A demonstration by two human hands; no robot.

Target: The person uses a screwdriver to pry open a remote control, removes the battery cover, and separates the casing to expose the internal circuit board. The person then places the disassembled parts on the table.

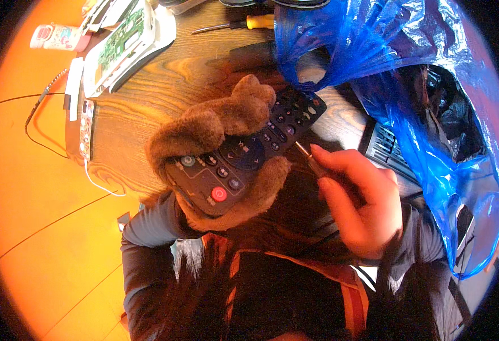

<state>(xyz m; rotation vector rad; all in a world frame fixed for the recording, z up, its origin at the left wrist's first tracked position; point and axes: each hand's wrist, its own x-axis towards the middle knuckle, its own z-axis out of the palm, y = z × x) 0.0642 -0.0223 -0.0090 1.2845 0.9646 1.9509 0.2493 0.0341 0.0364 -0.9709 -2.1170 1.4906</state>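
Note:
My left hand (204, 126), in a fuzzy brown glove, is wrapped round a black remote control (248, 154). The remote lies slantwise with its buttons up; a red button is at the near end. Gloved fingers cross its far side, and the thumb is along its near edge. Just right of the remote, my right hand (366, 199) is bare and pinches a slim metal-tipped tool (306, 152). The tip points toward the remote's side edge; whether they touch I cannot tell. The rest of the tool is hidden in my fingers.
A blue plastic bag (374, 40) spreads over the right side, beside a slatted dark object (388, 145). At the back is a screwdriver (258, 23) with a yellow handle. A green circuit board (124, 42) in a white casing, a bottle (56, 38) and a cabled phone (86, 128) are left.

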